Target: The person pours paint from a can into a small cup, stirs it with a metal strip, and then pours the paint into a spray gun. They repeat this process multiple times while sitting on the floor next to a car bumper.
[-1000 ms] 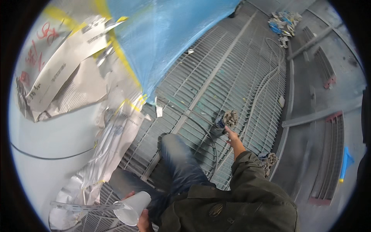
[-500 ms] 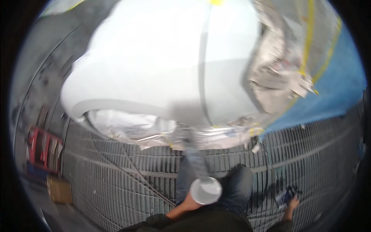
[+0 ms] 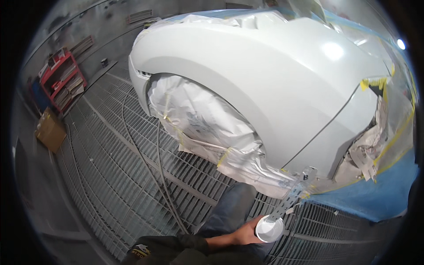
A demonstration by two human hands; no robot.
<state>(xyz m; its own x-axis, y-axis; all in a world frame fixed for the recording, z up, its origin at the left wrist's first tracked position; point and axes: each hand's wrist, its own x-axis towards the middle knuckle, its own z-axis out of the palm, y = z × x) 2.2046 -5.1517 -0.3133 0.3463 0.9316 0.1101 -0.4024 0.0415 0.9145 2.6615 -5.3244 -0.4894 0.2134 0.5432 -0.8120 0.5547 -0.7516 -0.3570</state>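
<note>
My left hand (image 3: 245, 234) is closed round a white cup (image 3: 270, 236) at the lower middle. Pale liquid shows inside it. A flat, see-through stirring stick (image 3: 287, 198) with printed marks stands tilted in the cup, its upper end reaching in front of the car's lower edge. Beyond lies a car's white front fender (image 3: 274, 79), with the door panel edge along a dark seam. White masking sheet (image 3: 198, 115) fills the wheel arch. My right hand is outside the picture.
Brown masking paper (image 3: 362, 152), yellow tape and blue sheeting (image 3: 375, 194) cover the car at right. Hoses (image 3: 148, 163) run over the grated floor (image 3: 115, 176). A red shelf rack (image 3: 64, 79) and a cardboard box (image 3: 51, 130) stand at left.
The view has swung, bringing more of the fender and wheel arch into sight. The cup and left hand now appear further right. My right hand, earlier holding a dark object, has left the picture.
</note>
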